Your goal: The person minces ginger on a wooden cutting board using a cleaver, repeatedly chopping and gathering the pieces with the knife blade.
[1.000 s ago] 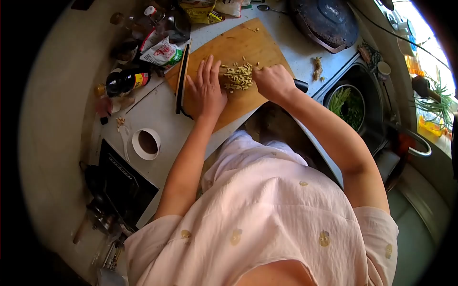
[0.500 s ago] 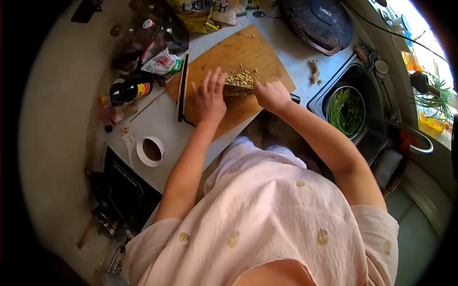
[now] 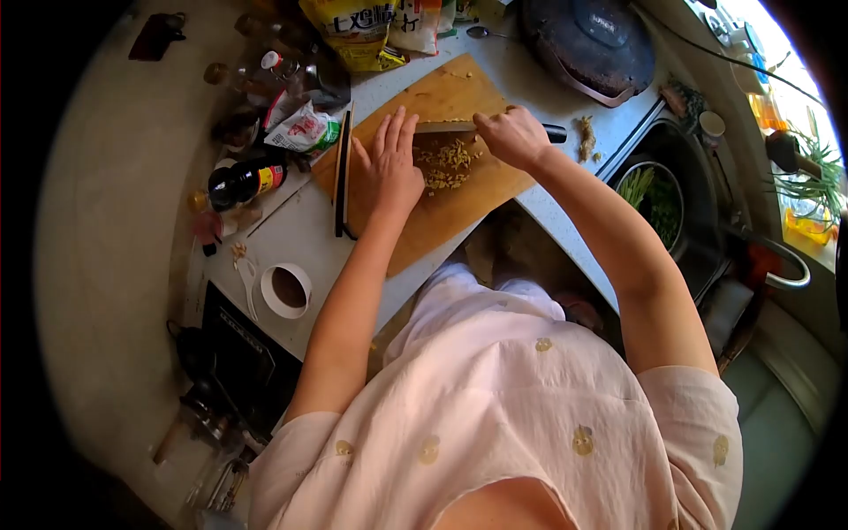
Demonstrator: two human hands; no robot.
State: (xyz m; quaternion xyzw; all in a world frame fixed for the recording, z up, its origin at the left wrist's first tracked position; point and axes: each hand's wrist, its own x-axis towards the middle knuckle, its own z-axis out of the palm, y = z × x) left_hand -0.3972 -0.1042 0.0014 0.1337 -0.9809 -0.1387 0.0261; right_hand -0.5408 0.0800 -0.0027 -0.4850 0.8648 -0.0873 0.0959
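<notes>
Right grip (image 3: 512,137) closed round handle of knife (image 3: 446,127), blade across cutting board (image 3: 442,212) at front edge of desk (image 3: 327,249). Left grip (image 3: 393,168) open, fingers extended by blade's tip end, contact unclear. Chopped bits (image 3: 449,168) on board, mostly person's side of blade. White bowl (image 3: 284,312) left of board, near desk's front edge.

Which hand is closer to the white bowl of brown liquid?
Left. The left hand is over the cutting board, above and right of the bowl in the picture; the right hand, gripping the knife, is farther right.
</notes>
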